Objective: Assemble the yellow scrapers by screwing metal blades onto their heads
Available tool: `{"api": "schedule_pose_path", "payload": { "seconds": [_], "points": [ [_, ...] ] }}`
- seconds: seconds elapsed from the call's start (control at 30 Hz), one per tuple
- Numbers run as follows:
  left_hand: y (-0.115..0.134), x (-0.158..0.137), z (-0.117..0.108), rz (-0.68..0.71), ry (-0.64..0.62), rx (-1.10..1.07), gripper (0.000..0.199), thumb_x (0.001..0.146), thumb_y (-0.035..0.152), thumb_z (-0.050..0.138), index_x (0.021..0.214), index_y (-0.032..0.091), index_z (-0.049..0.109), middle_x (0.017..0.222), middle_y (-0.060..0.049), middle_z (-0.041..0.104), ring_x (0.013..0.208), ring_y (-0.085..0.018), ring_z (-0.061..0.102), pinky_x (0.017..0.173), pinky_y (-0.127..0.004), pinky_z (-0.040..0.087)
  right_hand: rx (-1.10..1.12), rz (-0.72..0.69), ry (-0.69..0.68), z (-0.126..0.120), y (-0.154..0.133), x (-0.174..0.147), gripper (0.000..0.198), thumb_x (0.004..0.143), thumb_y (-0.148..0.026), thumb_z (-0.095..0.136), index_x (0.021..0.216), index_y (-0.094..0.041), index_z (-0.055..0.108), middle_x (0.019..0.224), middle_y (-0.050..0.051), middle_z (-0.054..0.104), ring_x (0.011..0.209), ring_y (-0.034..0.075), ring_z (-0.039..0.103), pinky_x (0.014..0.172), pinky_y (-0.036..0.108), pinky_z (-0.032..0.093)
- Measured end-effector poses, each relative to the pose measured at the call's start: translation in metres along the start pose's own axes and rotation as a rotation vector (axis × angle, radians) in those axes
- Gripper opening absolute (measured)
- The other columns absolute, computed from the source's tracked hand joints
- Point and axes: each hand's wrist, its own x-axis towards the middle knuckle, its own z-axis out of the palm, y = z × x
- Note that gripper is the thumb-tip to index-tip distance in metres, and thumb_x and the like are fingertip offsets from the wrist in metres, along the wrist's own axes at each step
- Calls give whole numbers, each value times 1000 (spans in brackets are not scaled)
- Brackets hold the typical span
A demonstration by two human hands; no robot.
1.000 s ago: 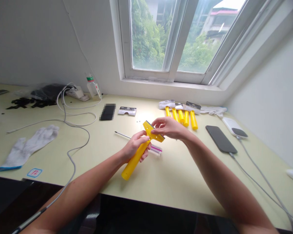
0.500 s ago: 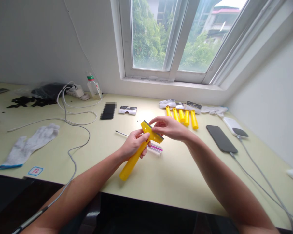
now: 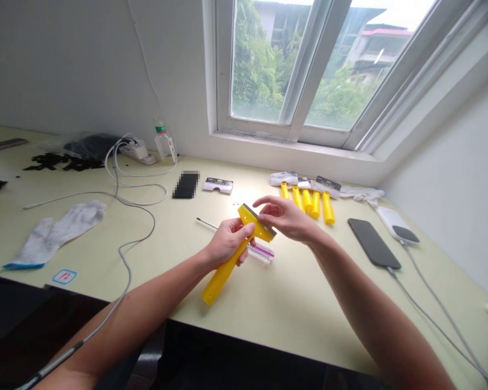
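My left hand (image 3: 231, 241) is closed around a yellow scraper (image 3: 226, 273), near where its handle meets the wide head. The scraper is tilted, its handle end low and left, its head up and right. A dark blade strip (image 3: 264, 223) runs along the head's far edge. At that edge my right hand (image 3: 287, 216) has its index finger lifted apart from the thumb. The thumb tip is at the blade; whether it touches, I cannot tell. Beneath the hands lies a screwdriver (image 3: 262, 252) with a clear and pink handle, its shaft partly hidden by my left hand.
Several yellow scraper handles (image 3: 315, 205) with packaging lie at the back right. A phone (image 3: 373, 242) and a white device (image 3: 397, 223) trail cables on the right. A card (image 3: 218, 185), a pixelated black item (image 3: 186, 184), a glove (image 3: 61, 233), a cable (image 3: 146, 233) and a bottle (image 3: 165, 143) are leftward.
My right fingers have lifted and spread a little from the blade. My left hand keeps hold of the scraper. The whole view has shifted slightly, so things appear further right.
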Motion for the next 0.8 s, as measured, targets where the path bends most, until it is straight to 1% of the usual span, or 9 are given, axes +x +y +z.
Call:
{"api": "schedule_pose_path", "payload": {
  "seconds": [0.13,0.23,0.3,0.33,0.37,0.47,0.53,0.63,0.8],
  "points": [
    [1,0,0,31,6,-23,34,86,48,60,94,15,57,70,-1,61,34,-9,51,30,-21,37,1,-27,18,1,2,1,29,80,-34,64,104,-16,61,71,0,62,62,11,55,50,21,42],
    [9,3,-11,86,71,-38,33,86,46,61,89,15,55,71,-2,61,34,-9,51,29,-20,35,-25,-87,77,1,13,17,32,85,-37,60,109,-16,60,74,1,63,66,12,58,59,24,48],
    [17,8,-25,159,197,-44,31,84,44,62,85,15,53,70,-1,60,33,-8,50,28,-20,34,-154,-91,149,2,26,38,33,92,-36,49,115,-14,59,78,3,64,68,12,59,66,26,50],
    [20,10,-34,200,276,-52,30,83,43,63,84,15,52,69,-1,60,33,-8,50,29,-20,34,-285,-51,170,3,33,50,33,95,-32,43,117,-14,59,83,5,66,70,12,61,68,26,50],
    [23,13,-42,236,357,-78,29,83,41,63,82,15,51,68,0,59,33,-8,49,29,-20,34,-438,-10,131,5,40,62,32,94,-29,43,117,-15,60,91,7,68,75,12,62,70,25,49],
    [27,20,-59,267,515,-131,28,81,40,64,82,16,50,65,2,57,32,-8,47,29,-21,34,-595,7,48,16,56,94,22,86,-23,58,104,-19,69,96,8,70,82,16,63,75,27,47],
    [25,23,-62,267,537,-142,28,80,41,64,81,16,49,65,2,57,32,-8,47,29,-21,34,-656,3,41,26,63,106,18,83,-21,62,98,-19,72,94,9,71,83,19,63,76,28,45],
    [18,25,-60,265,501,-139,30,80,42,64,80,16,49,67,1,58,33,-8,48,29,-21,34,-745,18,75,37,69,113,15,85,-20,59,91,-17,72,95,12,70,86,21,62,76,28,43],
    [12,27,-56,255,465,-151,32,80,45,63,79,17,48,67,1,58,32,-8,48,28,-21,33,-792,60,80,37,76,114,15,86,-18,55,86,-16,70,93,11,70,84,19,62,72,24,41]
  ]
}}
